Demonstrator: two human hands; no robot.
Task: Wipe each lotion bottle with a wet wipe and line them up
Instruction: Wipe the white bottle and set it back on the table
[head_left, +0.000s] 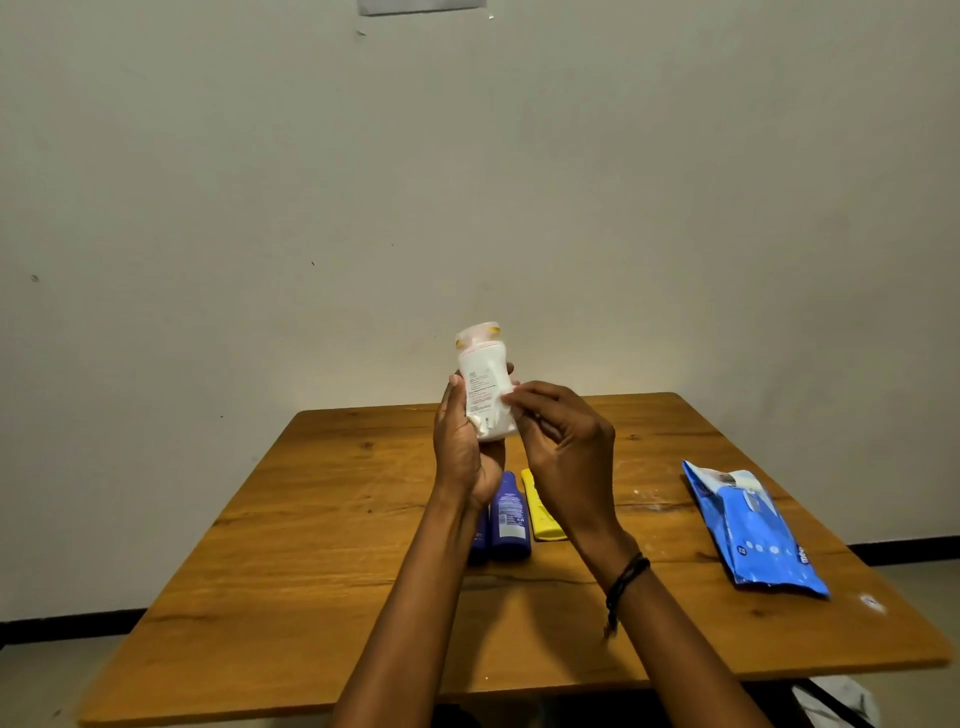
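Pale bare wall fills the upper view, and below it stands the wooden counter (322, 519). On its right side lies a blue wet-wipe pack (753, 530), flat and well apart from the rest. Near the middle, partly hidden behind the forearms, lie two dark blue bottles (510, 517) side by side with a yellow bottle (540, 512) just beside them on the right.

Raised above the counter, the white lotion bottle (480, 387) is held upright and slightly tilted, cap uppermost. It looks like light, stiff plastic, smooth and likely slick once damp, so the waist of the body is the sound place to hold it, not the cap.

Left hand (465, 441) forms the grip: fingers wrapped round the lower body of the white bottle, closed firmly on it from behind. Right hand (561, 441) has its fingertips (511, 397) bunched against the bottle's right side, pinching what seems to be a white wet wipe (485, 428), though wipe and bottle are hard to tell apart. A dark cord bracelet (626, 577) circles the right wrist.
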